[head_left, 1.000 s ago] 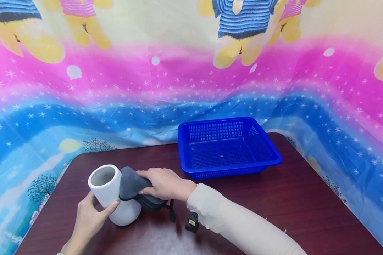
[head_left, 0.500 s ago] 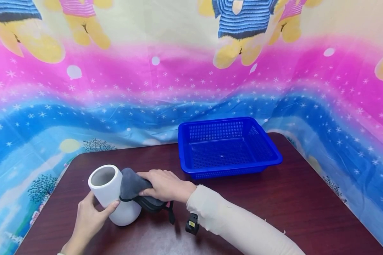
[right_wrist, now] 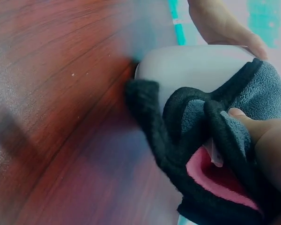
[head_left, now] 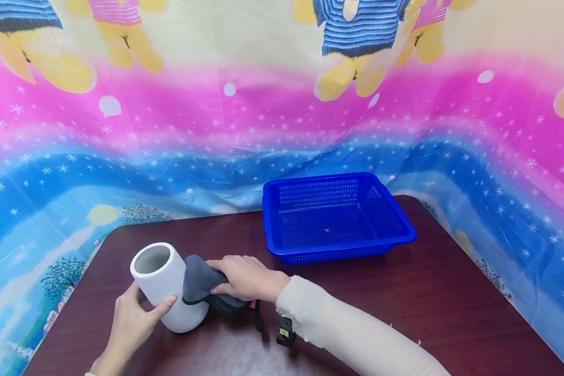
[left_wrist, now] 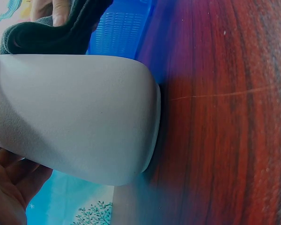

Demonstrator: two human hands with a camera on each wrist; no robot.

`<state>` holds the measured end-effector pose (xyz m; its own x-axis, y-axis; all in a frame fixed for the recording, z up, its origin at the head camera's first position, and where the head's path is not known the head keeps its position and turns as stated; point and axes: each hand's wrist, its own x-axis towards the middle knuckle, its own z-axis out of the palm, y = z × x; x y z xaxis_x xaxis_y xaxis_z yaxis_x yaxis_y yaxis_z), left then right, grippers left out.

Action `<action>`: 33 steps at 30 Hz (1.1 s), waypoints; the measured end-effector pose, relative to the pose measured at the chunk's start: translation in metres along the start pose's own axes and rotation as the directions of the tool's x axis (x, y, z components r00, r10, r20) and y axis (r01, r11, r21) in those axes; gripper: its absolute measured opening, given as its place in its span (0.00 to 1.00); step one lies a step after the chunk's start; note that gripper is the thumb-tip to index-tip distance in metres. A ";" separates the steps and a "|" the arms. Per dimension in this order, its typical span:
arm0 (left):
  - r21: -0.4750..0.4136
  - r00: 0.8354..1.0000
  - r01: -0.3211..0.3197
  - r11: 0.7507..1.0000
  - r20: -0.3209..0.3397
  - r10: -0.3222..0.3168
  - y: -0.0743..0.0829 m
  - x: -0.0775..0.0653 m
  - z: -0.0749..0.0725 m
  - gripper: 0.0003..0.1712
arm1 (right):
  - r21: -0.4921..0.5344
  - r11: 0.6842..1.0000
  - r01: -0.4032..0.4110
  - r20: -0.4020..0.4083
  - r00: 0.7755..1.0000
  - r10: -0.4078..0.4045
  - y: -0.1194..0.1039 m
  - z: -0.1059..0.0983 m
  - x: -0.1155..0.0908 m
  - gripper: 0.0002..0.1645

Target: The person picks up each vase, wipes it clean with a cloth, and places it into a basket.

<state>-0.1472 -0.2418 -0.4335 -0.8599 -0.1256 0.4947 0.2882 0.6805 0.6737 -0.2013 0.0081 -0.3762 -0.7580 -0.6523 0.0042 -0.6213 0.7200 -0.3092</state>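
Observation:
A white vase point(head_left: 162, 292) with a round open mouth stands on the dark red wooden table, left of the middle in the head view. My left hand point(head_left: 133, 321) grips its near left side, thumb in front and fingers behind. Against the vase's right side lies a folded dark grey cloth point(head_left: 199, 279), which my right hand point(head_left: 250, 279) holds bunched between thumb and fingers. In the right wrist view the cloth point(right_wrist: 267, 91) shows black edging and a pink inner layer. Its contact with the vase point(left_wrist: 79, 112) is visible along the upper side in the left wrist view.
A blue plastic basket point(head_left: 338, 250) with slotted walls stands at the back right of the table point(head_left: 404, 297). A printed cloth backdrop point(head_left: 230, 120) hangs around the table's rear and sides. A small black device point(head_left: 285, 332) sits under the right sleeve.
My right hand and the grey cloth have shifted slightly down and right along the vase's side. The left hand and the vase have stayed in place.

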 end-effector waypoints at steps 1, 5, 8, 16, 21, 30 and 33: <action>-0.001 1.000 0.000 1.000 0.000 0.000 0.000 0.000 0.000 0.34 | 0.000 1.000 0.000 -0.001 1.000 0.000 0.000 0.001 0.000 0.35; -0.005 1.000 0.000 1.000 0.001 0.000 0.000 0.000 0.000 0.34 | 0.013 1.000 -0.008 -0.001 1.000 0.008 0.000 0.002 0.000 0.36; -0.011 1.000 -0.001 1.000 0.000 0.001 0.000 0.000 0.000 0.34 | 0.027 0.999 -0.017 -0.002 1.000 0.017 0.000 0.004 -0.001 0.36; -0.010 1.000 0.002 1.000 0.000 -0.002 0.001 -0.001 0.000 0.34 | 0.022 0.999 -0.026 0.002 1.000 0.025 0.001 0.011 -0.002 0.37; -0.009 1.000 0.011 1.000 0.003 -0.011 0.001 -0.001 0.000 0.33 | 0.028 0.999 -0.023 0.000 1.000 0.023 0.003 0.014 -0.003 0.37; -0.011 1.000 0.002 1.000 -0.002 -0.003 0.002 -0.001 0.000 0.33 | 0.028 0.999 -0.023 0.005 1.000 0.023 0.004 0.018 -0.003 0.36; -0.011 1.000 0.003 1.000 -0.002 -0.003 0.002 -0.001 0.000 0.33 | 0.009 1.000 -0.024 0.023 0.999 0.024 0.006 0.020 -0.004 0.36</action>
<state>-0.1460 -0.2400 -0.4329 -0.8602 -0.1291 0.4934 0.2899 0.6722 0.6813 -0.1979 0.0099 -0.3968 -0.7678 -0.6402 -0.0254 -0.6012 0.7334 -0.3173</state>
